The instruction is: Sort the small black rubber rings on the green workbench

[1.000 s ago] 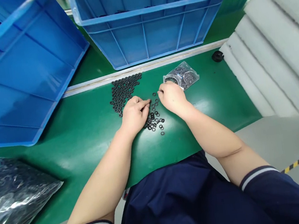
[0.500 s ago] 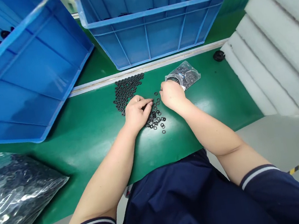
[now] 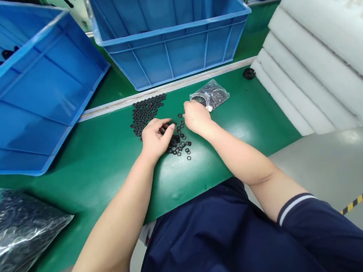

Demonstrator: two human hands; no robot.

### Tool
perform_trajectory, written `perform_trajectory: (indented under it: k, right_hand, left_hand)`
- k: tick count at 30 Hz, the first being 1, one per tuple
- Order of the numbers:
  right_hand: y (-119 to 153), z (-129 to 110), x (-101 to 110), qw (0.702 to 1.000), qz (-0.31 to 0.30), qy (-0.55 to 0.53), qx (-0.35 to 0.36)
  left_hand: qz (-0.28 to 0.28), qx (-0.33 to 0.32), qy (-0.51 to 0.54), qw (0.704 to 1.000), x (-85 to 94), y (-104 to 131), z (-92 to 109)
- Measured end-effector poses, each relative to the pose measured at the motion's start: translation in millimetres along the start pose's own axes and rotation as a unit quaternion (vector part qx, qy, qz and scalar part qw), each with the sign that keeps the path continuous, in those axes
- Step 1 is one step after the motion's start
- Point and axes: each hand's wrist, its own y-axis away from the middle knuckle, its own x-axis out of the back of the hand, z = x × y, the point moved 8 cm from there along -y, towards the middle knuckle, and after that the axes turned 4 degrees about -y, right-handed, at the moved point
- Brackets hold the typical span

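My left hand (image 3: 155, 137) rests over the table beside a pile of loose black rings (image 3: 178, 141). Its index finger and thumb are stretched out and apart, with nothing visible between them; the other fingers curl partly out of sight. Farther left, many small black ring-shaped parts (image 3: 145, 113) lie closely side by side in a flat patch. My right hand (image 3: 196, 115) is closed, its fingertips pointing toward the loose rings; whatever they pinch is hidden. Just behind it lies a clear plastic bag (image 3: 218, 94) of small dark rings, its mouth facing the hand.
Two blue crates (image 3: 172, 60) (image 3: 31, 101) stand along the back and left. A large clear bag of dark parts (image 3: 18, 235) lies at the left front. White foam sheets (image 3: 306, 76) are stacked at right, near a black round part (image 3: 249, 73). The green table (image 3: 107, 176) ends before my body.
The view has shifted, so the table items appear farther left. My left thumb and index finger have parted slightly. My right hand stays closed near the bag's mouth.
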Motion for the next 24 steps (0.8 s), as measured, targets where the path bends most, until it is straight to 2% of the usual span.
perform_trajectory:
  k: [7, 11, 15, 19, 21, 24]
  right_hand:
    - [3.5, 2.8, -5.5, 0.999, 0.005, -0.026, 0.041]
    - [-7.5, 14.7, -4.4, 0.990, 0.024, -0.120, 0.065]
    - [-23.4, 29.8, -7.9, 0.958, 0.020, -0.278, 0.070]
    - [-28.4, 35.7, -14.3, 0.907, 0.001, -0.418, 0.048]
    - [-26.7, 35.4, -15.2, 0.884, -0.006, -0.467, 0.028]
    - [-23.5, 32.7, -16.8, 0.864, -0.029, -0.502, 0.005]
  left_hand:
    - [0.024, 0.037, -0.001, 0.999, 2.1, 0.9, -5.6]
    - [0.022, 0.047, 0.007, 0.999, 3.6, 0.6, -5.7]
    - [0.020, 0.078, 0.014, 0.997, 2.5, -0.5, -13.5]
    - [0.019, 0.107, 0.001, 0.994, -2.2, -6.9, -24.2]
    - [-0.005, 0.106, -0.032, 0.994, -7.3, -13.6, -24.8]
    - [-0.050, 0.096, -0.105, 0.989, -13.8, -24.4, -22.8]
